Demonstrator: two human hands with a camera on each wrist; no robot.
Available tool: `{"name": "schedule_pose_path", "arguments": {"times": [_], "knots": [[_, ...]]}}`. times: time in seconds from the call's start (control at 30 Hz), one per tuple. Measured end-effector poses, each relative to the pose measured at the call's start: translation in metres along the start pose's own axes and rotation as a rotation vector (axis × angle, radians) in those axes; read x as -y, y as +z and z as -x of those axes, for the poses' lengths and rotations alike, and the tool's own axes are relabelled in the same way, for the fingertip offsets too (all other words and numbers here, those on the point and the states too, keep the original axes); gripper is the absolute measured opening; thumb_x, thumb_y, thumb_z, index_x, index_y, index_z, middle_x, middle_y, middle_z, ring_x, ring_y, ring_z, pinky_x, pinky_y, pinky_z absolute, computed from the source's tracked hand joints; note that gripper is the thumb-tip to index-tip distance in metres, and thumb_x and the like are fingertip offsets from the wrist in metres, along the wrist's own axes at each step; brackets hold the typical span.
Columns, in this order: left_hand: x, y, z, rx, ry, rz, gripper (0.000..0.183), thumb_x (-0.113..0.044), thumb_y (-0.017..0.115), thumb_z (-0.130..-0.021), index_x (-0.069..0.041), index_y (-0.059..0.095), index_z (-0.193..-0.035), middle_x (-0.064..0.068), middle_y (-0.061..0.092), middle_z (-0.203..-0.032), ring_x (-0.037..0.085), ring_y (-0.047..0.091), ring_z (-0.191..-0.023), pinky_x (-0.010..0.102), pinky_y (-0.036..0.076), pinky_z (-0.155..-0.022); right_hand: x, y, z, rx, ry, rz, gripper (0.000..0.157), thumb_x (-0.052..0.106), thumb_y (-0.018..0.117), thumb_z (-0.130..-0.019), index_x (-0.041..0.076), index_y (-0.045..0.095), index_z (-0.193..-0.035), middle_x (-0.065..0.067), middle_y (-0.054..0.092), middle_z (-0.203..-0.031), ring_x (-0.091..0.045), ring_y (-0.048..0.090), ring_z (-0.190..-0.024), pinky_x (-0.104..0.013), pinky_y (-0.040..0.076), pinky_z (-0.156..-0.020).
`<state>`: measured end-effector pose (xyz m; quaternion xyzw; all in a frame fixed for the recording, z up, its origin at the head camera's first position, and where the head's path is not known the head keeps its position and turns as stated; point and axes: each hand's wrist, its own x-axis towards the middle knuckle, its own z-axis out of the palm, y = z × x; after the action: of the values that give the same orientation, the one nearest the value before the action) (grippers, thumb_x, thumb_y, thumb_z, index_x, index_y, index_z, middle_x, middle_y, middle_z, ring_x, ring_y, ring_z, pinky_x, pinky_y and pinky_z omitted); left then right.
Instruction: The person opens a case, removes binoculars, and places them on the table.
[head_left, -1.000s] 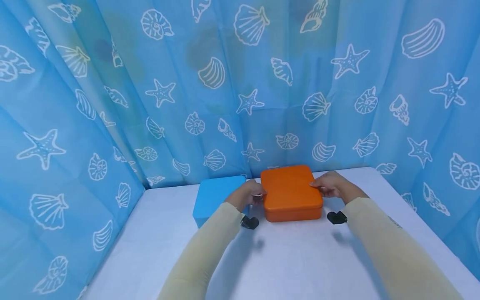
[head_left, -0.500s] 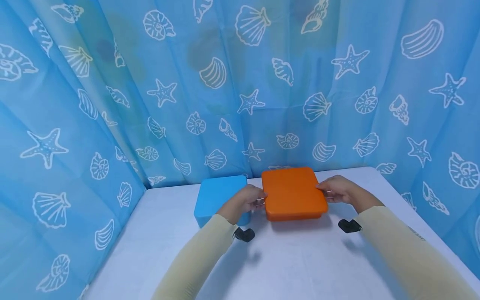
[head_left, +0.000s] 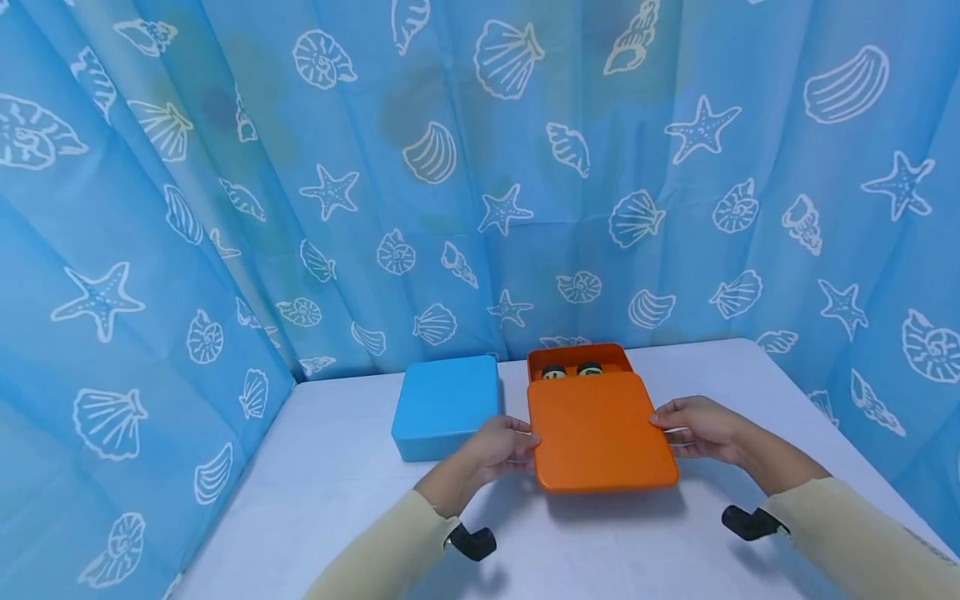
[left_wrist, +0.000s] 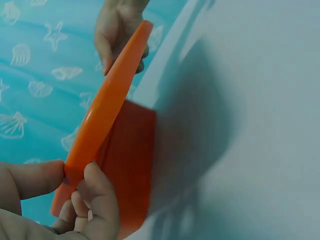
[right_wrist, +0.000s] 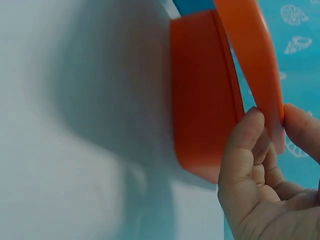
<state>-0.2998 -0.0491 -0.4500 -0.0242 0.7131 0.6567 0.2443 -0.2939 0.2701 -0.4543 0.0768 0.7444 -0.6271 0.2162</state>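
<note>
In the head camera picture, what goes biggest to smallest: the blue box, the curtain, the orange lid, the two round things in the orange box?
1. Curtain
2. Orange lid (maybe nearer the camera)
3. Blue box
4. Left round thing and right round thing: too alike to rank

Through my feed I can't tell the wider room, only a curtained-off booth: light-blue hanging curtains [head_left: 465, 208] printed with white seashells and starfish enclose the back and sides of a flat, white-topped table [head_left: 315, 500].
</note>
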Motion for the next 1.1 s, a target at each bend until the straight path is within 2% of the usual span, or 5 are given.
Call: {"name": "schedule_pose_path", "arguments": {"times": [0.2,0.6,0.77,0.9,1.1], "knots": [[0.012,0.008,0.02,0.024,-0.002,-0.013,0.034,-0.014,0.07,-0.076,-0.002,0.051,-0.101,0.011,0.06,-0.092,0.023,0.06,-0.078,0.037,0.052,-0.068,-0.015,0.005,0.02,-0.009,0.007,0.01,0.058,0.033,0.068,-0.077,-0.004,0.044,-0.115,-0.012,0.058,-0.1,-0.026,0.057,-0.085,-0.039,0.05,-0.075],[0.038,0.012,0.048,0.109,0.003,0.015,0.025,-0.003,0.066,-0.078,0.001,0.05,-0.098,0.011,0.057,-0.086,0.021,0.061,-0.075,0.038,0.052,-0.064,-0.034,0.009,0.052,0.154,-0.001,0.013,0.042,0.027,0.061,-0.085,-0.004,0.048,-0.109,-0.011,0.058,-0.097,-0.025,0.055,-0.084,-0.04,0.049,-0.077],[0.045,0.011,0.056,0.108,-0.031,-0.002,0.023,-0.004,0.064,-0.079,-0.001,0.052,-0.098,0.011,0.057,-0.088,0.022,0.06,-0.077,0.037,0.052,-0.065,-0.04,0.01,0.06,0.205,-0.008,0.002,0.039,0.027,0.059,-0.086,-0.004,0.048,-0.108,-0.01,0.059,-0.095,-0.023,0.055,-0.083,-0.039,0.049,-0.076],[0.054,0.011,0.06,0.076,-0.086,-0.048,0.021,-0.006,0.065,-0.079,-0.002,0.053,-0.097,0.01,0.058,-0.087,0.022,0.06,-0.076,0.034,0.052,-0.063,-0.049,0.015,0.064,0.24,-0.002,-0.001,0.038,0.027,0.058,-0.087,-0.004,0.049,-0.107,-0.01,0.059,-0.094,-0.023,0.055,-0.083,-0.039,0.049,-0.074],[0.065,0.012,0.063,0.07,-0.093,-0.093,0.022,-0.006,0.066,-0.078,-0.004,0.054,-0.097,0.01,0.061,-0.084,0.021,0.061,-0.073,0.031,0.052,-0.06,-0.06,0.02,0.068,0.219,0.011,0.023,0.039,0.027,0.06,-0.085,-0.004,0.05,-0.107,-0.01,0.059,-0.093,-0.022,0.056,-0.082,-0.039,0.05,-0.073]]}}
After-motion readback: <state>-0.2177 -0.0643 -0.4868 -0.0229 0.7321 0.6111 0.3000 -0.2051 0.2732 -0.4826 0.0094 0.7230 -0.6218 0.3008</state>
